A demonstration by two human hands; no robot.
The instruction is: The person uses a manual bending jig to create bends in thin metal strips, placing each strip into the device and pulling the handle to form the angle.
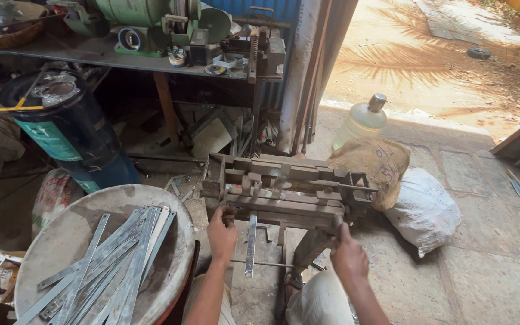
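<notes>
2 hands (284,250) on bending jig (284,189), metal strip (251,244)

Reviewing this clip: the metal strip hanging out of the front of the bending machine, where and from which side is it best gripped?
Probably by its free lower end, coming from the near side. The metal strip hangs almost upright out of the machine, its top caught in the frame beside the left hand. The lower half is bare, so fingers could pinch its flat faces there. The right hand grips the machine's other end.
</notes>
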